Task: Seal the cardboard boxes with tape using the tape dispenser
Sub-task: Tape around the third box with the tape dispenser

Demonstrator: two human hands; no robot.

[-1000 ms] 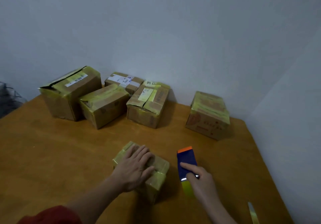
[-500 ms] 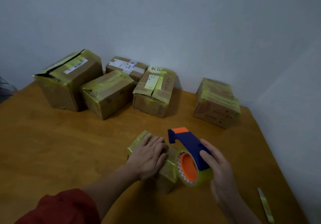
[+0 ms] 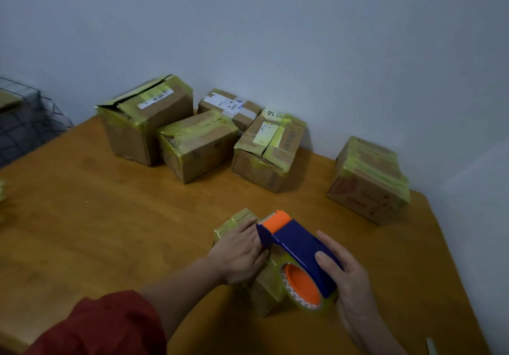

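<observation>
Your left hand (image 3: 239, 252) lies flat on top of the small tape-wrapped cardboard box (image 3: 263, 294) near the front of the orange-brown wooden table (image 3: 110, 230), fingers straight and close together, pressing down. Your right hand (image 3: 349, 285) grips the blue plastic tape dispenser with the orange roller and core (image 3: 297, 244), thumb laid on its top. The dispenser's orange front end sits over the box top, just beside your left fingertips (I cannot tell whether it touches the cardboard). Against the wall stand a cluster of four yellow-taped cardboard boxes (image 3: 198, 145) and, apart to the right, a lone yellow-taped cardboard box (image 3: 369, 181). A red sleeve (image 3: 104, 327) covers your left arm.
</observation>
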